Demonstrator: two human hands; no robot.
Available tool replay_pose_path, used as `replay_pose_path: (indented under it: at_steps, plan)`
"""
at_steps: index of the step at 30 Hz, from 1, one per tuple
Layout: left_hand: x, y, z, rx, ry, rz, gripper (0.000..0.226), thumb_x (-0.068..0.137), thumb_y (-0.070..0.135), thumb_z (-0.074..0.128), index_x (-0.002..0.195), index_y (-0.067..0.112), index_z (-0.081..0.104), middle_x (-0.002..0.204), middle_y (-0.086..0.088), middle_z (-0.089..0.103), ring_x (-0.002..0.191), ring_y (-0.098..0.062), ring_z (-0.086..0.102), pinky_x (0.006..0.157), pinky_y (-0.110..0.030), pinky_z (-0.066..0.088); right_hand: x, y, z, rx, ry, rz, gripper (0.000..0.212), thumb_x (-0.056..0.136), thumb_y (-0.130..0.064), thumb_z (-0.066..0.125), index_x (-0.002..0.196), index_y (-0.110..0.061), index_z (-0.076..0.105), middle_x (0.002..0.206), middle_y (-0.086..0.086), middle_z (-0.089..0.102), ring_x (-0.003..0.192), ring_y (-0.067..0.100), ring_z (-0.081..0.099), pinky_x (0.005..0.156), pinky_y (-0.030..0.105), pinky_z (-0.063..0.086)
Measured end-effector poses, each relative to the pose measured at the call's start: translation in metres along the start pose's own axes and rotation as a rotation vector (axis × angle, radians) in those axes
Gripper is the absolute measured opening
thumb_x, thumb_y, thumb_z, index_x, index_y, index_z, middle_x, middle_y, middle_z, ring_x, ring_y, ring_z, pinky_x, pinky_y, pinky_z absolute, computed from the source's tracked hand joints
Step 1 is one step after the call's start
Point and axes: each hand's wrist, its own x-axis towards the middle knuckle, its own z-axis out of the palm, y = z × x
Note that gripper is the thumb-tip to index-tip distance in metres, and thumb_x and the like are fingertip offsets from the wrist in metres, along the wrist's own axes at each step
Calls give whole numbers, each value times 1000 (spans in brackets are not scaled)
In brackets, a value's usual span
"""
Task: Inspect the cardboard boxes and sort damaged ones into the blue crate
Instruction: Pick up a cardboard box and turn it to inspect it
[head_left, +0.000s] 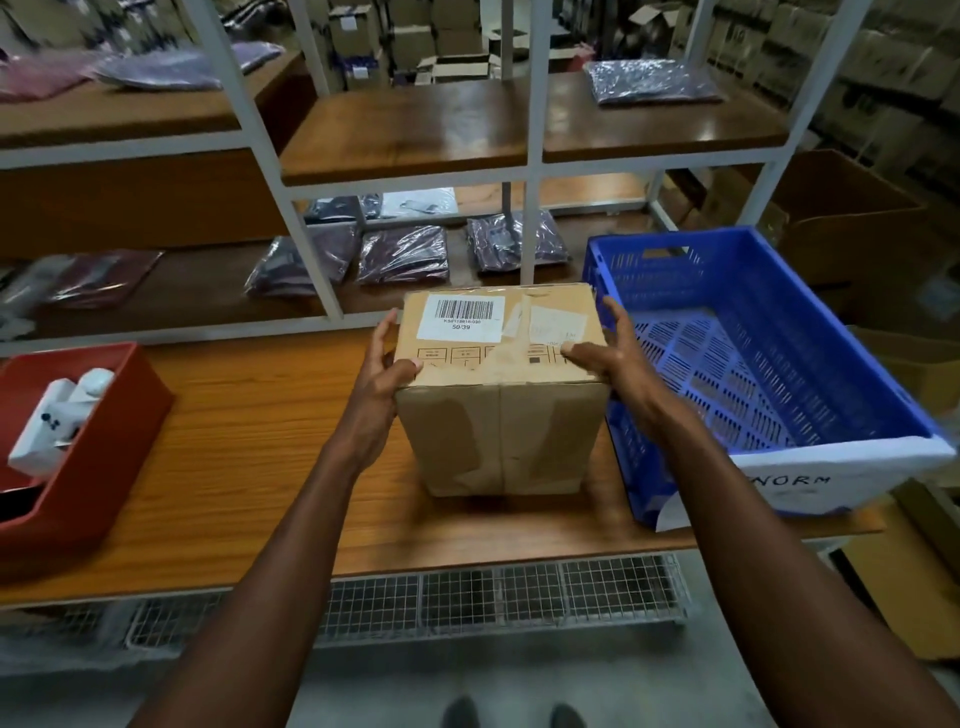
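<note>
- Now both hands are gripping the cardboard box (501, 387): left hand (382, 376) at its nine o'clock side, right hand (605, 353) at three.
- Box is sitting on the table (249, 441), blue crate (779, 364) just beside at three o'clock.

Wooden table (249, 415): box (498, 436), crates (769, 364)

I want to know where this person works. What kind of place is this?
Probably a warehouse or packing room: stacked cartons in the background, shelves of bagged clothes, and a barcoded cardboard box held beside a blue crate.
</note>
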Motion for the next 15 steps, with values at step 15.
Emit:
replay_pose_path:
  at_steps: [15]
  plan:
    - [-9, -36, -4, 287, -12, 23, 116, 63, 53, 91, 161, 28, 33, 140, 9, 64, 122, -1, 64, 107, -41, 56, -13, 20, 0, -71, -101, -175, 106, 81, -36, 75, 166, -34, 12, 146, -21, 42, 121, -8, 54, 90, 9, 47]
